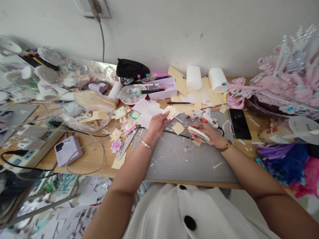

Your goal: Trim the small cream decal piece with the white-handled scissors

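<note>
Between the fingers of my left hand [159,123] is a small white paper piece [171,112] with a yellowish pattern. My right hand [204,133] is closed around the pale handles of a pair of scissors [198,133]. Their metal blades point left and reach the lower edge of the patterned piece. Beneath both hands lies a grey cutting mat [184,162], strewn with small scraps. A square of tan paper [177,128] rests on it below the blades. Beside my right hand is a white glue gun [208,118] with a black cord.
Several small smiling-face cutouts [128,126] and a clear ruler [126,144] lie left of the mat. A black phone [239,124] and a lidded drink cup [276,134] are on the right. Behind stand a lilac tray [163,89], white rolls [193,78] and pink tiaras [281,76].
</note>
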A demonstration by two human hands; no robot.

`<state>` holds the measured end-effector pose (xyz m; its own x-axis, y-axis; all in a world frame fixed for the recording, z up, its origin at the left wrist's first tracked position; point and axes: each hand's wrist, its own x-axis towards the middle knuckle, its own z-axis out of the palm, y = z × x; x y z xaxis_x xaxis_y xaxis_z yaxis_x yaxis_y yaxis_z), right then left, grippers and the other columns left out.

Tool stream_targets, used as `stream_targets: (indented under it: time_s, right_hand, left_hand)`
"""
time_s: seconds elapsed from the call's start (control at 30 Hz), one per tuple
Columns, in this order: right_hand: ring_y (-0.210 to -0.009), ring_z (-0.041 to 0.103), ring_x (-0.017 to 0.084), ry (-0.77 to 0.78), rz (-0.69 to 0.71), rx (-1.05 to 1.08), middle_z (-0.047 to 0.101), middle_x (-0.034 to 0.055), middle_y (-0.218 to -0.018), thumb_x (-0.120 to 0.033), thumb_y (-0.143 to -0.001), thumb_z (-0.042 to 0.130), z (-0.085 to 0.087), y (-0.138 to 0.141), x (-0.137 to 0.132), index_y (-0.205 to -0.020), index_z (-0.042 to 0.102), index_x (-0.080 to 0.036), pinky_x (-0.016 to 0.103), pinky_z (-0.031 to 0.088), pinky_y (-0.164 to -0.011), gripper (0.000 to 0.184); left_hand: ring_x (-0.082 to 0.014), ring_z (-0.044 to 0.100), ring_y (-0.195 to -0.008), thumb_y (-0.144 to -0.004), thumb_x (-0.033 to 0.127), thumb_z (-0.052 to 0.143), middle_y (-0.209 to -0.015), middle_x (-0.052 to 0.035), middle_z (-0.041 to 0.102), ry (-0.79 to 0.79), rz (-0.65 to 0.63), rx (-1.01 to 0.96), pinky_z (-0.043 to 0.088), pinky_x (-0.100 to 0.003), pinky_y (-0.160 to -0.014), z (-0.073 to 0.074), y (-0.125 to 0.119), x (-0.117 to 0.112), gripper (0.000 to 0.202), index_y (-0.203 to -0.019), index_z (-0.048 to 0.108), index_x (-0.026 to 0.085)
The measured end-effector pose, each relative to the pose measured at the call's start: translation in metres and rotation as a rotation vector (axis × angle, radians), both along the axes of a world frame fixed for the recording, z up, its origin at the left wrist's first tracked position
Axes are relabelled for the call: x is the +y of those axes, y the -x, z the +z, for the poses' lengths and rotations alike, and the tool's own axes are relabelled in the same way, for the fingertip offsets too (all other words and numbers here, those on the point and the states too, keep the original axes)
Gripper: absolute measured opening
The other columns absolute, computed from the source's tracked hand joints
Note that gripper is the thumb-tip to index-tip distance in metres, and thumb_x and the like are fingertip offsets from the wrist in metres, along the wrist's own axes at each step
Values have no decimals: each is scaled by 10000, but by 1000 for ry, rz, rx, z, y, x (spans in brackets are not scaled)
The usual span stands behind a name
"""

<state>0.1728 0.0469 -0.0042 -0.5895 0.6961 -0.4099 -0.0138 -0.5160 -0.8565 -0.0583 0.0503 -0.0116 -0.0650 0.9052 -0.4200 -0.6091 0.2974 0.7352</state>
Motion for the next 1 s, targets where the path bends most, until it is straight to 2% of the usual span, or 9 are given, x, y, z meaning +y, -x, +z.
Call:
stream_targets:
  time_s: [0.2,0.4,0.57,0.77,1.0]
  right_hand:
    - [-415,447,60,4,-19,-30,593,-12,-593,-408,-556,855,1,1,-1,-892,717,-138,173,331,-347,453]
    - [-414,436,50,-7,-8,-24,589,-18,-598,-384,-595,838,1,0,-1,-919,704,-135,163,328,-348,430]
    - [-377,429,49,-6,23,-14,623,8,-590,-376,-635,803,0,-3,2,-860,709,-125,168,290,-313,349]
    - [-330,398,32,-28,29,-33,658,19,-599,-398,-555,848,2,-4,2,-867,697,-110,169,275,-309,451]
    - [-414,446,62,-11,-43,-4,641,15,-609,-435,-539,859,2,-7,-1,-824,704,-174,168,289,-327,416]
  left_hand:
    - [-117,670,-648,-739,196,764,-718,-39,691,-3,-4,8,533,-359,-934,1,0,0,204,-657,591,125]
    - [-133,682,-673,-729,204,776,-743,-44,712,0,-9,10,547,-365,-914,2,-1,0,194,-667,607,133]
    - [-145,692,-693,-736,201,772,-761,-56,707,2,5,-2,534,-391,-945,1,-1,0,181,-688,616,122]
    - [-140,692,-707,-746,188,758,-764,-56,709,5,9,-25,535,-385,-951,1,1,0,147,-737,635,108]
    - [-160,709,-757,-731,179,770,-781,-57,707,-22,11,-53,513,-409,-1000,2,1,-2,162,-729,623,111]
